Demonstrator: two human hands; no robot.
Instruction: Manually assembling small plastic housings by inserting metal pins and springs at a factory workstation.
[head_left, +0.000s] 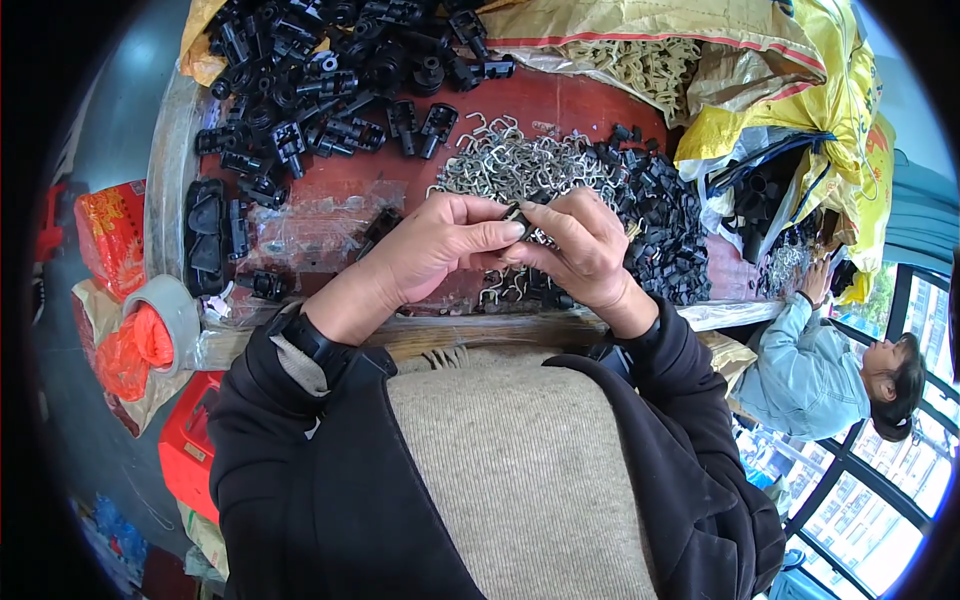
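Note:
My left hand [436, 248] and my right hand [585, 252] meet over the near part of the red table [330, 225]. Pinched between the fingertips of both is a small black plastic piece [516, 214], mostly covered by the fingers, so its full shape is hidden. Just beyond my hands lies a heap of bent silvery metal hooks [510, 160]. It runs into a pile of small black plastic pieces [665, 215] on the right. A large heap of black tubular plastic fittings [335, 85] fills the far left.
A sack of beige hook-shaped parts [640, 70] lies at the back; yellow sacks [840, 130] stand right. Another person [815, 375] reaches onto the table at the right. Left are a black tray [207, 240], a grey bucket [180, 320] and a red plastic stool [190, 450].

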